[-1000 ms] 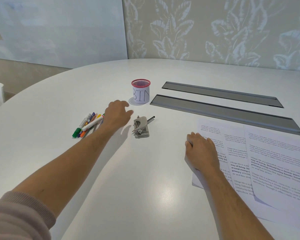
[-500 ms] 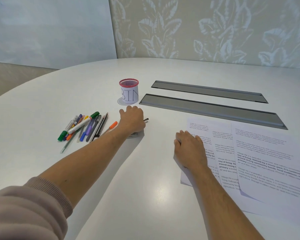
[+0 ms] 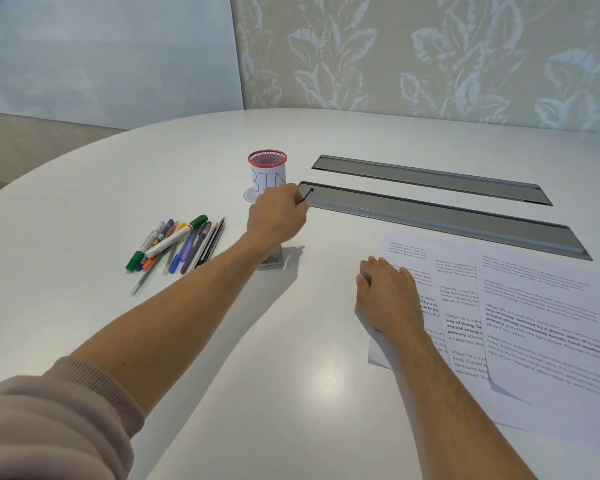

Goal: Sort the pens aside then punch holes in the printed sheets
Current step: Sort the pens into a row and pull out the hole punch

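A heap of coloured pens and markers [image 3: 177,249] lies on the white table [image 3: 257,393] at the left. My left hand [image 3: 278,216] is lifted above the table, closed on a dark pen [image 3: 307,196] whose end sticks out to the right. Under my left wrist sits the grey hole punch [image 3: 274,259], mostly hidden by the arm. Printed sheets [image 3: 520,306] are fanned out at the right. My right hand [image 3: 388,292] lies flat on their left edge.
A red mesh cup labelled BIN [image 3: 267,173] stands just behind my left hand. Two long grey cable-slot covers [image 3: 447,216] run across the table behind the sheets. A patterned wall rises beyond the table's far edge.
My left hand went from the pen heap to the hole punch, picked up the dark pen lying on it, and has lifted it toward the cup. The right hand stays on the sheets.
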{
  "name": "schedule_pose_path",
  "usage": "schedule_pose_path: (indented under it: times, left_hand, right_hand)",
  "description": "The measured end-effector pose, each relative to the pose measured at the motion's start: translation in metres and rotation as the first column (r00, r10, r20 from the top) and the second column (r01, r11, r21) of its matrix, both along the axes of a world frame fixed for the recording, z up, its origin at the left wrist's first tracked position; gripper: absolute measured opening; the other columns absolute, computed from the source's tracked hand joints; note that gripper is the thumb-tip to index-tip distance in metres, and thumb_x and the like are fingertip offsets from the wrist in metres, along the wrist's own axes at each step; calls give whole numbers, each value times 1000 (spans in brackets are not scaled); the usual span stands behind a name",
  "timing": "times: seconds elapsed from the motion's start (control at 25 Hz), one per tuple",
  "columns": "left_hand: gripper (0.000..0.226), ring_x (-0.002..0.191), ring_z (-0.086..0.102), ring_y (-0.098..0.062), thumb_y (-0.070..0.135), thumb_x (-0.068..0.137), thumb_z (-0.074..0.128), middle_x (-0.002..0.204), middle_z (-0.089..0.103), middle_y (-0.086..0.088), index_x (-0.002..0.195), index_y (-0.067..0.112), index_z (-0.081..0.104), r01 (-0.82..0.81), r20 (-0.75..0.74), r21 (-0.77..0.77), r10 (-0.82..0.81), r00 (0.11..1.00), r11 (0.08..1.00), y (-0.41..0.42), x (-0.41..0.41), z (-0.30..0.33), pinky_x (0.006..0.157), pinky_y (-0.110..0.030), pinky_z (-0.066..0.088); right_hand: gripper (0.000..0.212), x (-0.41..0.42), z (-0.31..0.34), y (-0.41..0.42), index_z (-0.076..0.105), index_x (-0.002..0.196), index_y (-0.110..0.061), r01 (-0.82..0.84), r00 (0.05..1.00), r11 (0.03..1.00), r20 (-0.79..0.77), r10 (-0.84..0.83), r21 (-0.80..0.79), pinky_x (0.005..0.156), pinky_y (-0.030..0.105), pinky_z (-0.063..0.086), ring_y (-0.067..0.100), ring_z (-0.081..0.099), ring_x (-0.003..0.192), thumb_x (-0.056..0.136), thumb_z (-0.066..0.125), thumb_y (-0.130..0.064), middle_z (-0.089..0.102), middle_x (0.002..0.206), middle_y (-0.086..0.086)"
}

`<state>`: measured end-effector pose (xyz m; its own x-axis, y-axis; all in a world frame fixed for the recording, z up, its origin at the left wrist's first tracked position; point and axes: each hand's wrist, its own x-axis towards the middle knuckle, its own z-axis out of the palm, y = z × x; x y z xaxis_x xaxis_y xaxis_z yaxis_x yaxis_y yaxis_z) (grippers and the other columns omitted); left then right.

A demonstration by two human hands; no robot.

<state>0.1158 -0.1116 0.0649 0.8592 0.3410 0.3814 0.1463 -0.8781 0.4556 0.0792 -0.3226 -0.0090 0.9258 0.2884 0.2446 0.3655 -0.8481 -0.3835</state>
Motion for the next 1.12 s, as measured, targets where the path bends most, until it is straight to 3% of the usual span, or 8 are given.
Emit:
schedule_pose_path:
  times: [0.16, 0.28, 0.52, 0.68, 0.88, 1.04, 1.12]
  left_hand:
    - [19, 77, 56, -31, 34, 84, 55, 83, 61, -5, 83, 17, 63, -160, -76, 40, 162, 984, 986, 39, -9, -1, 67, -34, 39]
    - [20, 72, 51, -31, 30, 82, 59, 79, 56, -5, 88, 13, 67, -247, -159, 79, 257, 953, 966, 63, -22, -10, 64, -34, 37]
    - [18, 72, 56, -30, 24, 79, 62, 84, 66, -12, 88, 8, 66, -213, -296, 140, 246, 923, 967, 81, -42, -32, 57, -32, 40]
    - [18, 74, 50, -27, 23, 86, 59, 96, 64, -14, 95, 8, 64, -216, -285, 217, 273, 919, 952, 82, -47, -36, 61, -35, 40]
    - [24, 89, 58, -31, 26, 92, 57, 110, 59, -16, 106, 6, 58, -198, -244, 273, 267, 932, 941, 85, -52, -37, 65, -36, 37]
    - [38, 100, 59, -38, 30, 91, 61, 119, 50, -16, 119, 7, 51, -208, -208, 232, 257, 944, 950, 79, -54, -36, 67, -38, 37]
    - [41, 102, 58, -38, 25, 90, 61, 124, 48, -14, 127, 11, 50, -140, -169, 194, 174, 970, 971, 76, -50, -32, 72, -41, 41]
  right_hand:
    - [18, -1, 1, 1, 51, 83, -16, 5, 1000, 1000, 0, -5, 8, 108, 49, 32, 26, 55, 106, 96, 38, -15, 63, 103, 7]
    - [17, -2, 2, 1, 42, 80, -20, -4, 1000, 1000, 4, 3, 8, 108, 49, 32, 27, 55, 107, 96, 38, -14, 63, 104, 8]
    - [19, -1, 1, 1, 54, 85, -13, 12, 1000, 1000, 15, -11, -21, 106, 49, 34, 26, 54, 104, 95, 38, -13, 62, 98, 8]
    - [18, -4, 2, 2, 41, 79, -20, -5, 1000, 1000, 11, 5, 5, 106, 49, 33, 26, 54, 103, 95, 38, -13, 62, 98, 7]
    - [18, -2, 2, 2, 49, 82, -16, 4, 1000, 1000, -5, -4, -3, 107, 50, 33, 26, 54, 105, 96, 37, -14, 61, 98, 9]
    - [24, -1, 0, 1, 58, 95, -8, 13, 1000, 999, -20, -13, -38, 109, 49, 31, 29, 54, 115, 97, 36, -15, 63, 114, 12]
    - [25, -1, 0, 1, 59, 98, -6, 14, 1000, 999, -23, -15, -43, 110, 49, 31, 28, 53, 116, 97, 36, -16, 63, 117, 12]
